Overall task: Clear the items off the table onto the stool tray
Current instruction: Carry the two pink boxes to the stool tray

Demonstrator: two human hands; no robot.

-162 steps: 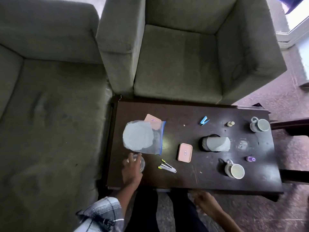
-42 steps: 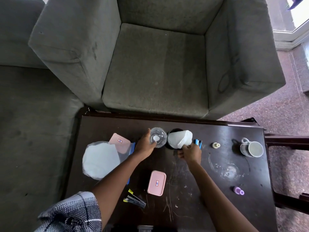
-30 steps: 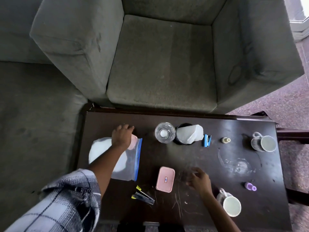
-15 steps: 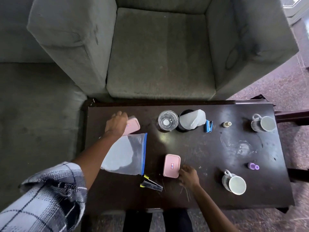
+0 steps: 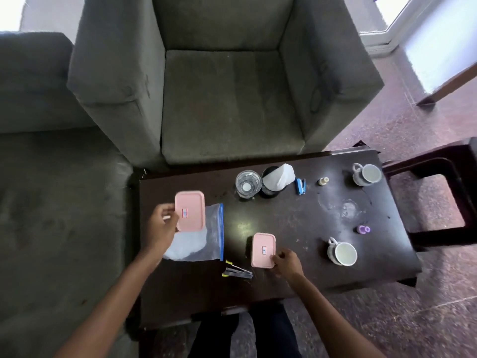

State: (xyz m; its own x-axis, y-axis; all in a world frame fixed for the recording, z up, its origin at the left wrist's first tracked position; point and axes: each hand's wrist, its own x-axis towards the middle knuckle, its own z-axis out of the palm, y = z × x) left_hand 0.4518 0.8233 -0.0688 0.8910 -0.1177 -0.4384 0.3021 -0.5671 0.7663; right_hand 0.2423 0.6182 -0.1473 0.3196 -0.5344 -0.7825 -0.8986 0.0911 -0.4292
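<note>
At the frame's left my left hand (image 5: 161, 226) grips a raised pink box (image 5: 189, 210), my right hand (image 5: 287, 263) curls its fingers on the second pink box (image 5: 263, 249) lying lower-centre on the desk (image 5: 284, 215); next, I judge, both go to the stool (image 5: 438, 161) at far right.

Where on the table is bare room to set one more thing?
Bare: the middle, between the glass, the zip bag, the near pink box and the near mug; also the strip along the near edge, before the clips. Crowded: the far row, glass to stapler.
</note>
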